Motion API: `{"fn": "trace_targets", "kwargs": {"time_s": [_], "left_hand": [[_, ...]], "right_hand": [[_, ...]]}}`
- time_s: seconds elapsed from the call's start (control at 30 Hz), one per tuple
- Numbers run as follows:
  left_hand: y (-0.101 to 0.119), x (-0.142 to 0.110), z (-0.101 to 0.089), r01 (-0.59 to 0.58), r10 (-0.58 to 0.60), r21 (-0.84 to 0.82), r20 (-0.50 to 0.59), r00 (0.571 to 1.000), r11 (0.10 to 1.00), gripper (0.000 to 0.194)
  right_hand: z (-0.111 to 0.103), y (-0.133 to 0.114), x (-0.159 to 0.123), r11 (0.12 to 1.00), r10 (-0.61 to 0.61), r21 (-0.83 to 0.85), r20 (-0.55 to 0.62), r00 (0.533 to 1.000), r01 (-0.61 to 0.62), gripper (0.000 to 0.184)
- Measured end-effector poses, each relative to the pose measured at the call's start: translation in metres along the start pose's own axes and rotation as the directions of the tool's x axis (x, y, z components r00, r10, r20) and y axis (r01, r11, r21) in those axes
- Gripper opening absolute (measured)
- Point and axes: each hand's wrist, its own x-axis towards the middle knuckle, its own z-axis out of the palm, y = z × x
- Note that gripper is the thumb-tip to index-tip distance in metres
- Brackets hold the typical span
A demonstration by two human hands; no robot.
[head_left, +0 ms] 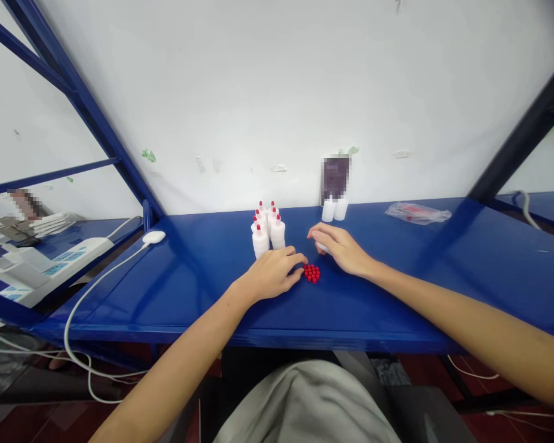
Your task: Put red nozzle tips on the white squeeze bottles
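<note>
My left hand (277,272) is at the left edge of a small cluster of red caps (311,274) on the blue table. Its thumb and fingers are curved and apart, with nothing visible between them. My right hand (342,247), just beyond the caps to the right, is closed around a white bottle (322,247), mostly hidden by the fingers. Behind my left hand stands a group of several white squeeze bottles (277,232) with red-tipped nozzles, upright and close together. Farther back on the right, white bottles (340,210) without visible red tips stand by the wall.
A dark pixelated object (335,177) leans on the wall behind the bottles. A clear plastic bag (418,213) with something red inside lies at the back right. At left are a white cable puck (154,237) and a power strip (50,271). Blue frame posts rise on both sides.
</note>
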Motion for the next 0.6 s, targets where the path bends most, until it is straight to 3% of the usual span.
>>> {"fn": "trace_targets", "kwargs": {"time_s": [0.1,0.2,0.33,0.4,0.6], "left_hand": [[0.0,0.0,-0.002,-0.006,0.005,-0.044,-0.027,1.0,0.999,0.019],[0.003,0.001,-0.002,0.006,-0.017,-0.091,-0.123,0.992,0.996,0.017],[0.008,0.004,0.001,-0.005,-0.074,-0.209,-0.369,0.927,0.978,0.02],[0.01,0.004,0.004,-0.047,-0.075,-0.26,-0.438,0.896,0.965,0.021],[0.012,0.003,0.01,-0.136,-0.025,-0.335,-0.435,0.9,0.932,0.022]], "right_hand": [[0.001,-0.002,0.0,1.0,-0.003,-0.011,0.004,1.0,0.003,0.038],[0.0,-0.004,0.0,0.999,-0.024,-0.045,0.019,1.0,0.025,0.043],[0.0,-0.009,-0.004,0.98,-0.117,-0.152,0.061,0.991,0.125,0.051],[0.001,-0.013,-0.007,0.962,-0.156,-0.206,0.111,0.981,0.177,0.053],[0.004,-0.025,-0.013,0.941,-0.173,-0.263,0.164,0.971,0.212,0.056]]}}
